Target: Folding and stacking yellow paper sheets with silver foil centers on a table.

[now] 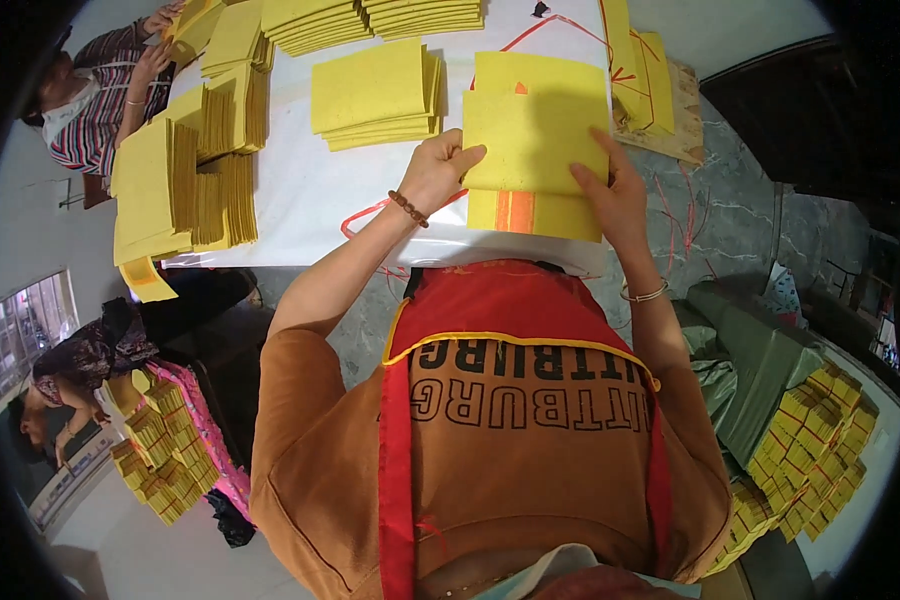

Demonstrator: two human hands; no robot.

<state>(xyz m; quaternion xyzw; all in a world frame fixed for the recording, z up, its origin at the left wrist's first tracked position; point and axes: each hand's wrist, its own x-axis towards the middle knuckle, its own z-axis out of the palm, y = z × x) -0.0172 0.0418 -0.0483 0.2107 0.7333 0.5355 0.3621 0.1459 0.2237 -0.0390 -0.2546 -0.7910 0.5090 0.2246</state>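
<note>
Near the right part of the white-covered table, yellow paper sheets (535,145) lie between my two hands. My left hand (438,172) pinches their left edge, thumb on top. My right hand (615,190) grips the right edge, its thumb on the face and its other fingers partly hidden. Below the upper sheet shows a lower yellow paper with an orange band (515,212), near the table's front edge. Another yellow piece shows behind it, with a small orange mark. A short stack of yellow papers (370,95) sits just left of my hands.
Taller yellow stacks (155,185) stand along the table's left side, and more lie at the back. Red string (365,215) trails over the white table cover (300,190). Tied yellow bundles (655,85) are at the right. A person (105,85) handles paper at far left; another bends lower left.
</note>
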